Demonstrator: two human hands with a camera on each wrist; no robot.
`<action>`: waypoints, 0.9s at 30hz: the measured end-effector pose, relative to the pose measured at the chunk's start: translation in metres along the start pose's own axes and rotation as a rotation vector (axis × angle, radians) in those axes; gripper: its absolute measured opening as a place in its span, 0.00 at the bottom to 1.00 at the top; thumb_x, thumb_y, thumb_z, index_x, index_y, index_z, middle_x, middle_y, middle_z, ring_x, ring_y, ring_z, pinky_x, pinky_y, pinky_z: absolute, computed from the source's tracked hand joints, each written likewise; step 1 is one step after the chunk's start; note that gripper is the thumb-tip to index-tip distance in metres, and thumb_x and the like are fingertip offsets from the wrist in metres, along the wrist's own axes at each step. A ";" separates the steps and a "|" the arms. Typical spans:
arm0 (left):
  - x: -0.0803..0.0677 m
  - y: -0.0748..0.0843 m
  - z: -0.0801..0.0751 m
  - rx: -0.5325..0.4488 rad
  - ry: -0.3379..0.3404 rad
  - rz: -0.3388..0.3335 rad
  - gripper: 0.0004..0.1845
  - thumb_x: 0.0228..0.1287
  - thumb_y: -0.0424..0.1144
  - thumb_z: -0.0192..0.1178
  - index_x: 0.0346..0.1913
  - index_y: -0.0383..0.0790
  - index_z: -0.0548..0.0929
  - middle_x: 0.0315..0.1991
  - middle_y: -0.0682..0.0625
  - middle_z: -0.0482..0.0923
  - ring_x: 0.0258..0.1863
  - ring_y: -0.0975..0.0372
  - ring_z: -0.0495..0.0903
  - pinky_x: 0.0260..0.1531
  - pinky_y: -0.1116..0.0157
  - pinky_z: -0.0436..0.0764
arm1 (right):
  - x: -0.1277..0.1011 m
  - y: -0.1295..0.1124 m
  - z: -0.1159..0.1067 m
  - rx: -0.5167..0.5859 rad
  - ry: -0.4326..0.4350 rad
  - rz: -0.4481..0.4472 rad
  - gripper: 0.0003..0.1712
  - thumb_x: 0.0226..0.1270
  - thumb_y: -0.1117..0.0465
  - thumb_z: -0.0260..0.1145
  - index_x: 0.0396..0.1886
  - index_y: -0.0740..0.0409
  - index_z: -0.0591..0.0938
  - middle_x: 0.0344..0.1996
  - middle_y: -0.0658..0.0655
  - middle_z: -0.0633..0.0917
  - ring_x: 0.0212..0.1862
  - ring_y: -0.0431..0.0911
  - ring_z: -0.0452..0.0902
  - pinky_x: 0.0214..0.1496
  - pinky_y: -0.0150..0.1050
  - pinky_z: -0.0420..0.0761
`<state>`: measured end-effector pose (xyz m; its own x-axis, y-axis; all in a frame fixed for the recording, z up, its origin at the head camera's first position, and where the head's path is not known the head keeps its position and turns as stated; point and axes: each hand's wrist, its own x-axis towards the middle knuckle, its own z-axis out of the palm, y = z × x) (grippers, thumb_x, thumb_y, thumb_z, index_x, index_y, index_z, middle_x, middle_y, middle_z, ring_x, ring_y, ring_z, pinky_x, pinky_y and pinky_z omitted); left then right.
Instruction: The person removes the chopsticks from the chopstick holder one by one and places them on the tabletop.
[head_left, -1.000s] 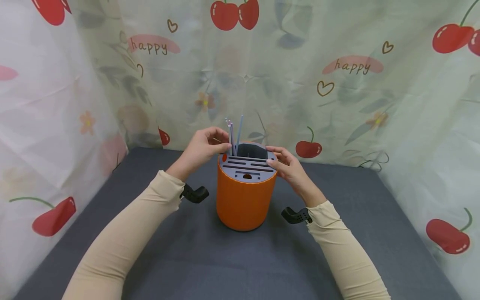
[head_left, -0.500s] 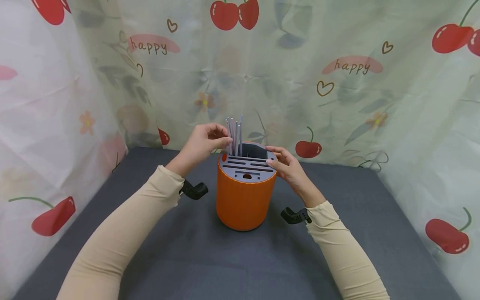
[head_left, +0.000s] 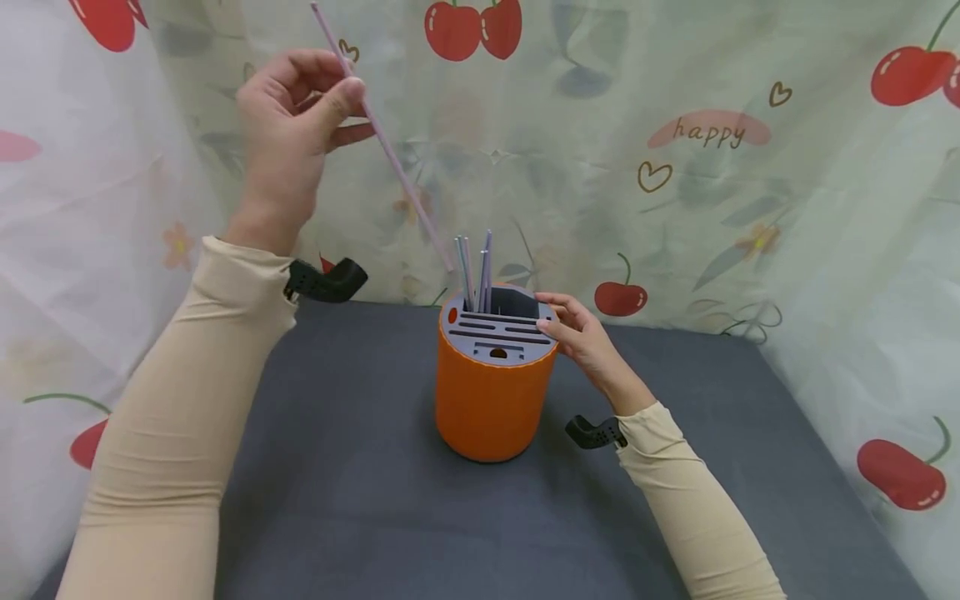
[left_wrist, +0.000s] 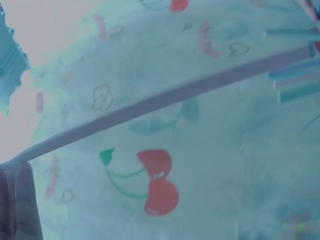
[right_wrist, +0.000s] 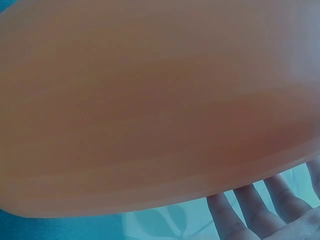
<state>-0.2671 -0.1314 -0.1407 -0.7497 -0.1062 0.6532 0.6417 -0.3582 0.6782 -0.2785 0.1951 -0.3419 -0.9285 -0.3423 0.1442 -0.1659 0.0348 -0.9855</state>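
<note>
High at the left in the head view, my left hand (head_left: 288, 125) pinches a long pinkish-purple drinking straw (head_left: 397, 171) between thumb and fingers. It slants down to the right, its lower end above the rim of an orange round knife block (head_left: 489, 408) with a grey slotted top. Several more straws (head_left: 486, 275) stand in an opening at the back left of that top. My right hand (head_left: 588, 342) holds the block's right rim, thumb on top, fingers round the far side. The left wrist view shows the straw (left_wrist: 165, 101) crossing it; the block's orange wall (right_wrist: 150, 125) fills the right wrist view.
The block stands on a dark grey tablecloth (head_left: 375, 500). A pale curtain (head_left: 510, 183) printed with cherries and hearts encloses the back and sides. A black wrist camera (head_left: 330, 281) sits on the left wrist and another camera (head_left: 592, 432) on the right.
The left hand has lifted one straw out of the block and moved up and to the left with it. The right hand and the block stay in place.
</note>
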 end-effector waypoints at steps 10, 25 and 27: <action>-0.043 -0.100 -0.076 0.266 0.008 -0.514 0.26 0.59 0.25 0.65 0.61 0.35 0.76 0.28 0.50 0.83 0.25 0.62 0.84 0.30 0.68 0.87 | -0.001 0.001 0.000 0.005 0.005 -0.006 0.26 0.72 0.61 0.57 0.68 0.57 0.66 0.55 0.53 0.75 0.49 0.40 0.78 0.52 0.33 0.80; -0.145 -0.245 -0.119 0.554 -0.116 -0.961 0.27 0.60 0.27 0.65 0.63 0.31 0.74 0.32 0.45 0.84 0.24 0.64 0.81 0.29 0.65 0.87 | 0.000 0.004 0.001 0.016 0.008 -0.010 0.27 0.72 0.62 0.57 0.68 0.58 0.65 0.55 0.55 0.75 0.48 0.41 0.78 0.51 0.33 0.80; -0.148 -0.250 -0.120 0.562 -0.113 -0.980 0.26 0.60 0.27 0.65 0.62 0.31 0.75 0.28 0.48 0.82 0.22 0.65 0.80 0.27 0.67 0.86 | 0.000 0.003 0.000 0.021 0.008 -0.013 0.26 0.72 0.61 0.57 0.68 0.58 0.66 0.55 0.55 0.75 0.48 0.40 0.77 0.52 0.32 0.79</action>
<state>-0.3363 -0.1372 -0.4469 -0.9684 0.0854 -0.2344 -0.2099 0.2293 0.9505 -0.2790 0.1948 -0.3450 -0.9287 -0.3355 0.1580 -0.1714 0.0107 -0.9851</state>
